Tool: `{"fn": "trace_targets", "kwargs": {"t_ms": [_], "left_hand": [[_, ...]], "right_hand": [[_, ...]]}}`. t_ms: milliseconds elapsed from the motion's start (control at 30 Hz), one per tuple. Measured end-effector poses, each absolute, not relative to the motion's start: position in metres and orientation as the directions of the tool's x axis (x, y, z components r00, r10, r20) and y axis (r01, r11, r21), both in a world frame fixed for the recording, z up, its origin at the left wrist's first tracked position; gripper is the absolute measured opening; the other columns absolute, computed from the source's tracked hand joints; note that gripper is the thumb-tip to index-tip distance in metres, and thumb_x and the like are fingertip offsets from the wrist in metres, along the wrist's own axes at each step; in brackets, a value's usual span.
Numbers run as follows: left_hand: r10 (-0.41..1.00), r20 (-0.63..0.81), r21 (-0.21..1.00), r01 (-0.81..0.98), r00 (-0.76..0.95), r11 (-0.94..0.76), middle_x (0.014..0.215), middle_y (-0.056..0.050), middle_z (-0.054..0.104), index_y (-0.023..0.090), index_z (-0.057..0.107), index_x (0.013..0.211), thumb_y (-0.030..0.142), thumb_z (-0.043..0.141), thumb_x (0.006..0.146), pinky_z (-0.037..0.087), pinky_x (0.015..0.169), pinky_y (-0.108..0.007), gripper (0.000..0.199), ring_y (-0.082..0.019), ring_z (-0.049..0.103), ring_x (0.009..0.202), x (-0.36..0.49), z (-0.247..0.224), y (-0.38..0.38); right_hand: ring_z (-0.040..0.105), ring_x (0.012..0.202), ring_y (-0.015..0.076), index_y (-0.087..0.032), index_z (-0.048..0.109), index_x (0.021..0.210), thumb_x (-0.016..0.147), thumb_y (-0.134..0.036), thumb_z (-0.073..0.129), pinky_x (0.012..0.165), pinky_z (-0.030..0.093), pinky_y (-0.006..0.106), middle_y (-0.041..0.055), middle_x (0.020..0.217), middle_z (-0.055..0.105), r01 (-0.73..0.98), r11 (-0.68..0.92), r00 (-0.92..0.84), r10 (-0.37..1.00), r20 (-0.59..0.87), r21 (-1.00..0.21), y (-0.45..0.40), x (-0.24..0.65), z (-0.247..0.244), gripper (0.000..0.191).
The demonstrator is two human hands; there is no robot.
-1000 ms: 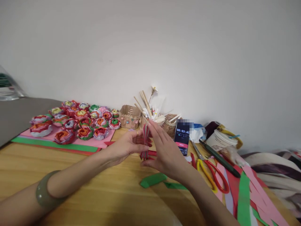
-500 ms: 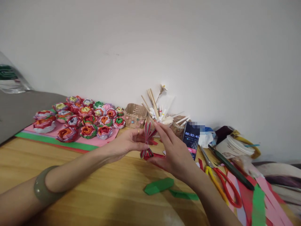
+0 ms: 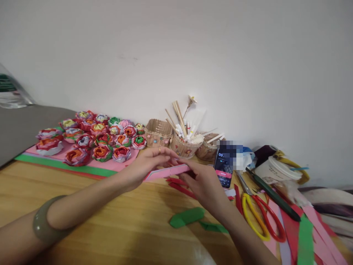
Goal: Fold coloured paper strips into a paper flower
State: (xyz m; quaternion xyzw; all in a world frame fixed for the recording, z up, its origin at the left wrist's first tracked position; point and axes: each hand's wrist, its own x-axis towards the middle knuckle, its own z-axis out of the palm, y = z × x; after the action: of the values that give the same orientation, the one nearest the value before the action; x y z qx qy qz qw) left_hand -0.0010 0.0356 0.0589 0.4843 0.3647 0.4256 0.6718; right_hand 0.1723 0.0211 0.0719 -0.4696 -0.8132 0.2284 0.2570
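Fanned upright moments ago, the paper bundle (image 3: pixel 167 173) now spans level above the table (image 3: pixel 116 213), apparently pressed flat, as we hold its ends in a half-curled left hand (image 3: pixel 149 163) and pinching right hand (image 3: pixel 205 184).

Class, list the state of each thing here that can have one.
Slim pink paper strip: held by left hand and right hand
Black rectangular phone: screen lit
Red and yellow handled metal scissors: unheld, blades apparently closed
Brown scalloped middle basket: holding wooden sticks
Round multicoloured paper flowers: opened out
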Motion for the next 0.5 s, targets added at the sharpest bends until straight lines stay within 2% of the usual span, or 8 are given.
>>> {"fn": "trace_targets", "kwargs": {"t_ms": [67, 133, 200, 233, 300, 333, 400, 500], "left_hand": [[0.895, -0.096, 0.957, -0.206, 0.436, 0.203, 0.084, -0.009, 0.07, 0.015, 0.069, 0.081, 0.032, 0.049, 0.083, 0.045, 0.072, -0.028, 0.026, -0.017, 0.062, 0.079, -0.005, 0.061, 0.038], [0.87, -0.095, 0.975, -0.133, 0.485, 0.181, 0.079, -0.007, 0.07, 0.015, 0.07, 0.078, 0.034, 0.055, 0.08, 0.045, 0.068, -0.026, 0.024, -0.016, 0.062, 0.074, -0.009, 0.064, 0.04], [0.847, -0.113, 0.989, -0.025, 0.519, 0.148, 0.073, -0.003, 0.068, 0.016, 0.07, 0.078, 0.024, 0.066, 0.07, 0.044, 0.064, -0.023, 0.012, -0.014, 0.06, 0.068, -0.011, 0.068, 0.04], [0.837, -0.128, 0.989, 0.005, 0.532, 0.149, 0.072, -0.003, 0.068, 0.015, 0.07, 0.077, 0.02, 0.068, 0.068, 0.043, 0.062, -0.023, 0.011, -0.013, 0.059, 0.065, -0.012, 0.069, 0.04], [0.822, -0.157, 0.982, -0.003, 0.548, 0.19, 0.07, -0.002, 0.066, 0.014, 0.069, 0.076, 0.017, 0.068, 0.067, 0.043, 0.058, -0.022, 0.01, -0.012, 0.058, 0.06, -0.011, 0.07, 0.039], [0.821, -0.168, 0.975, -0.034, 0.545, 0.221, 0.068, -0.002, 0.066, 0.014, 0.068, 0.075, 0.017, 0.067, 0.067, 0.043, 0.057, -0.022, 0.009, -0.011, 0.057, 0.058, -0.01, 0.069, 0.038], [0.817, -0.193, 0.956, -0.085, 0.543, 0.282, 0.066, -0.002, 0.064, 0.014, 0.065, 0.074, 0.018, 0.067, 0.068, 0.043, 0.054, -0.023, 0.007, -0.011, 0.057, 0.055, -0.009, 0.068, 0.036], [0.819, -0.202, 0.942, -0.124, 0.536, 0.313, 0.065, -0.002, 0.063, 0.014, 0.062, 0.074, 0.02, 0.065, 0.07, 0.043, 0.054, -0.024, 0.008, -0.011, 0.057, 0.054, -0.007, 0.067, 0.033]], "right_hand": [[0.064, 0.07, 0.0178, -0.019, 0.068, 0.096, 0.079, -0.015, 0.054, 0.064, 0.047, 0.027, 0.0037, 0.082, 0.072, 0.718, 0.439, -0.42, 0.892, 0.166, -0.54, 0.022, 0.175, 0.074, 0.023], [0.062, 0.065, 0.0169, -0.019, 0.069, 0.09, 0.079, -0.018, 0.055, 0.06, 0.046, 0.026, 0.0036, 0.075, 0.071, 0.736, 0.422, -0.428, 0.896, 0.119, -0.53, 0.022, 0.178, 0.076, 0.018], [0.06, 0.063, 0.015, -0.02, 0.069, 0.095, 0.077, -0.019, 0.059, 0.059, 0.046, 0.025, 0.0024, 0.075, 0.07, 0.679, 0.411, -0.455, 0.886, 0.09, -0.608, 0.023, 0.181, 0.078, 0.021], [0.059, 0.062, 0.0137, -0.022, 0.066, 0.103, 0.076, -0.02, 0.061, 0.058, 0.046, 0.025, 0.0016, 0.077, 0.069, 0.621, 0.396, -0.469, 0.879, 0.083, -0.677, 0.023, 0.183, 0.078, 0.028], [0.056, 0.057, 0.0105, -0.023, 0.057, 0.117, 0.074, -0.023, 0.064, 0.053, 0.046, 0.023, 0.0002, 0.079, 0.067, 0.464, 0.326, -0.491, 0.868, 0.068, -0.824, 0.024, 0.185, 0.079, 0.044], [0.054, 0.054, 0.009, -0.022, 0.055, 0.119, 0.075, -0.026, 0.064, 0.05, 0.045, 0.021, -0.0003, 0.077, 0.066, 0.383, 0.282, -0.498, 0.865, 0.06, -0.88, 0.025, 0.186, 0.079, 0.045], [0.052, 0.048, 0.0069, -0.019, 0.061, 0.109, 0.077, -0.03, 0.063, 0.046, 0.043, 0.019, -0.0012, 0.07, 0.063, 0.269, 0.21, -0.502, 0.863, 0.049, -0.94, 0.026, 0.186, 0.079, 0.034], [0.05, 0.046, 0.0054, -0.017, 0.065, 0.092, 0.076, -0.03, 0.064, 0.044, 0.042, 0.017, -0.0028, 0.063, 0.059, 0.213, 0.181, -0.486, 0.872, 0.057, -0.96, 0.028, 0.187, 0.079, 0.02]]}}
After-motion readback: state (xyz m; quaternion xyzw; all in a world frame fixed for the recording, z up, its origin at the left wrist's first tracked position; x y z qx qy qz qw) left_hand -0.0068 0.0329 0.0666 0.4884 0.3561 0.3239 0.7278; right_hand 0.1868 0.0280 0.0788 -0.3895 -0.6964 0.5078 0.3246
